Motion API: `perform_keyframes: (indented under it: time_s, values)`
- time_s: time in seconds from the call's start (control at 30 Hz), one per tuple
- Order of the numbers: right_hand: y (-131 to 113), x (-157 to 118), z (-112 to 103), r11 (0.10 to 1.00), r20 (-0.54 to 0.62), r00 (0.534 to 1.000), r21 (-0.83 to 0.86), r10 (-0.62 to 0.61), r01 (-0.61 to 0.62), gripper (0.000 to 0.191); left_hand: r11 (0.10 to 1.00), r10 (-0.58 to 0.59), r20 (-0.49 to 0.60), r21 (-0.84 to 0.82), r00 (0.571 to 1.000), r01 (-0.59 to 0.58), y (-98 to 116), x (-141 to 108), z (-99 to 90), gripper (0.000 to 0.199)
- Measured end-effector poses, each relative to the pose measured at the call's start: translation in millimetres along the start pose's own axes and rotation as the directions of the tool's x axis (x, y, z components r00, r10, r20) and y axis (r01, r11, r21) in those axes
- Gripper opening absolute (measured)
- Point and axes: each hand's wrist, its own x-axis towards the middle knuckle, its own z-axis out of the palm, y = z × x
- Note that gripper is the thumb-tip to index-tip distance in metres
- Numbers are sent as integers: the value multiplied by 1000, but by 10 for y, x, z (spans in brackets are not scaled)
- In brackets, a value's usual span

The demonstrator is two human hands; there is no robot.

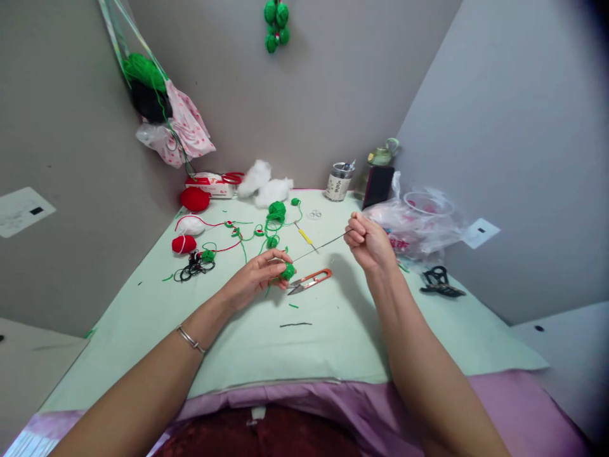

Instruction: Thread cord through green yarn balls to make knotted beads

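My left hand (267, 271) pinches a small green crocheted ball (288, 271) above the middle of the table, with a short green yarn tail below it. From the ball a thin dark thread (328, 243) runs up to the right into my right hand (361, 238). The fingers of that hand are closed on the thread's far end; whether a needle is in them I cannot tell. Just right of the ball lie orange-handled thread snips (311, 280). Behind the thread is a yellow-handled crochet hook (305, 237).
Green yarn (276, 212), red yarn balls (195, 199) and black cord (195, 267) lie at the left and back. White stuffing (266, 184), a pen tin (339, 182), a phone (378, 187) and a plastic bag (413, 222) line the back. A black claw clip (440, 282) sits right.
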Motion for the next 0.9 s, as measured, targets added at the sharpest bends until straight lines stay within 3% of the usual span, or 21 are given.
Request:
perform_keyframes:
  time_s: [0.17, 0.33, 0.63, 0.8, 0.9]
  values:
    - [11, 47, -63, 1000, -115, 993, 13, -11, 13, 29, 1000, -20, -1, -19, 1000, 20, 19, 0, -14, 24]
    - [15, 72, -99, 1000, -125, 992, -3, -21, 21, 34, 999, 6, -18, 36, 1000, -5, 50, -12, -2, 34]
    - [12, 106, -170, 1000, -161, 987, -22, 8, -12, 37, 979, -48, 16, 201, 999, 44, -16, -10, -1, 29]
    - [-19, 81, -101, 1000, -181, 983, 0, -23, 23, 25, 980, 3, -42, 200, 999, 5, -39, 10, -23, 35]
    - [-79, -13, 40, 996, -92, 992, -24, -87, 85, 12, 970, 66, -102, 240, 993, -40, -58, 28, -43, 36]
